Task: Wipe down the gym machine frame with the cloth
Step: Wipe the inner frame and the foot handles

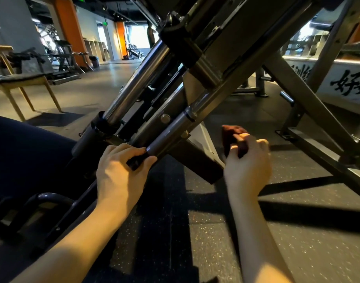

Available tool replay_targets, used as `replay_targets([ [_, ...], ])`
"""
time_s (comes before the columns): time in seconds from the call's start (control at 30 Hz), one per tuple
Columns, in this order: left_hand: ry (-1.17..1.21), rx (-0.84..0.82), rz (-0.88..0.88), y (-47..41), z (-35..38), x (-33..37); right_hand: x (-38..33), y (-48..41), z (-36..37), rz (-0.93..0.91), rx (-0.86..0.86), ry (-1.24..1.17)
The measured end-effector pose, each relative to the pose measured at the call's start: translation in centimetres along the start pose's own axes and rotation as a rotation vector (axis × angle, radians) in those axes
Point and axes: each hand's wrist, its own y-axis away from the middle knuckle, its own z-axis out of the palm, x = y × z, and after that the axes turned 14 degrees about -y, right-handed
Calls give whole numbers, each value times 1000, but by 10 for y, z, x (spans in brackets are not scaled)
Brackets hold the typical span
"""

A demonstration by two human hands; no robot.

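Observation:
The gym machine frame (222, 64) slants from lower left to upper right, with chrome guide rods and dark steel beams. My left hand (122, 170) grips the dark lower end of one rod (167, 137), fingers curled over it. A dark reddish-brown cloth (231, 137) is bunched in my right hand (247, 164), which holds it in the air just right of the frame's lower stub, a little apart from the metal. The right hand is motion-blurred.
Diagonal frame legs (309, 103) and a floor bar cross the right side. A wooden chair (22, 82) stands at the left, with other gym machines behind it. Dark speckled rubber floor (195, 231) lies below. A white banner with black characters (350, 84) is at the right.

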Motion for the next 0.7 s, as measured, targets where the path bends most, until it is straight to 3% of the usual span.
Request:
replay_targets([
  [0.07,9,7,-11,1,-1,1,-10,21,13,-99,-132,-21],
  [0.17,8,0,-15,2,-3,3,-12,48,23,-210,-166,-197],
  [0.27,-11,-47,-36,2,-9,7,1,50,14,-241,-273,-328],
  [0.4,-49,-67,-78,3,-16,17,5,62,2,-158,-515,-234],
  [0.5,-98,-99,-109,0,-22,24,-14,58,-6,-165,-404,-381],
  [0.7,-189,-161,-79,-2,-33,31,-58,25,-20,-443,-218,-592],
])
